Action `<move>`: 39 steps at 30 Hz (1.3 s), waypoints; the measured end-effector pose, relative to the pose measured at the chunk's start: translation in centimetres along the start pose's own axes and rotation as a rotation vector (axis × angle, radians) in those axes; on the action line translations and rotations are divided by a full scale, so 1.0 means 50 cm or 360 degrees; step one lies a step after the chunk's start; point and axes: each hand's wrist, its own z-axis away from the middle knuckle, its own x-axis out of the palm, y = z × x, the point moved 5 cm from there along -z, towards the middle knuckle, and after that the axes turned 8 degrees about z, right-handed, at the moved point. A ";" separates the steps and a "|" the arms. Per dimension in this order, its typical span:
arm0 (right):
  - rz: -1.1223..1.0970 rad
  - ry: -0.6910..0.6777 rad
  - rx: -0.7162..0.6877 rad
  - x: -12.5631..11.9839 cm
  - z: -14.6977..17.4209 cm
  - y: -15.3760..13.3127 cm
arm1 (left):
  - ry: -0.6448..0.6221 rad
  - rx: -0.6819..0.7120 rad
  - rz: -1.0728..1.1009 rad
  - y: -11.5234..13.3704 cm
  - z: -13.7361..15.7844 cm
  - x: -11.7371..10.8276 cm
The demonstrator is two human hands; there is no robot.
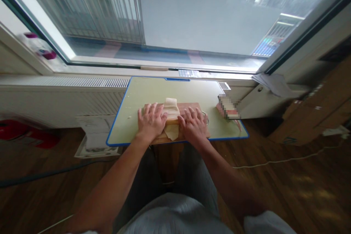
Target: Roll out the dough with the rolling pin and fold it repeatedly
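Observation:
A pale strip of dough [171, 104] lies lengthwise on a wooden board [193, 105], and its near end [172, 132] shows below a wooden rolling pin [172, 121]. The pin lies across the dough, with only its middle showing between my hands. My left hand [150, 120] rests flat over the pin's left part, fingers stretched forward. On the pin's right part lies my right hand [194, 121], also flat with fingers spread. A metal handle [207, 117] sticks out at the board's right edge.
Beneath the board is a pale green folding table [153, 87] with a blue rim. A blurred-out item [229, 108] lies at its right. Behind are the radiator [90, 82] and window. Papers [271, 82] and a cardboard box [307, 117] are right; a red extinguisher [24, 134] is left.

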 end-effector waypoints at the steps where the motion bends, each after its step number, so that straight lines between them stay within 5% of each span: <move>1: -0.0003 0.0016 -0.0017 0.002 0.016 0.002 | -0.0003 0.0011 0.0000 0.000 0.014 0.000; 10: -0.0082 0.0103 -0.0094 0.002 0.087 0.012 | 0.0006 0.0162 0.0073 -0.013 0.110 0.001; 24: -0.0044 -0.0093 -0.0056 -0.003 -0.073 0.000 | 0.0011 -0.0063 -0.0022 -0.022 -0.039 0.011; 30: -0.0036 -0.0093 -0.0038 0.023 -0.133 0.000 | -0.0134 -0.0178 -0.0026 -0.037 -0.103 0.027; 39: -0.0057 -0.0089 -0.0091 -0.001 -0.042 0.000 | -0.0036 -0.0005 -0.0019 -0.016 -0.023 0.003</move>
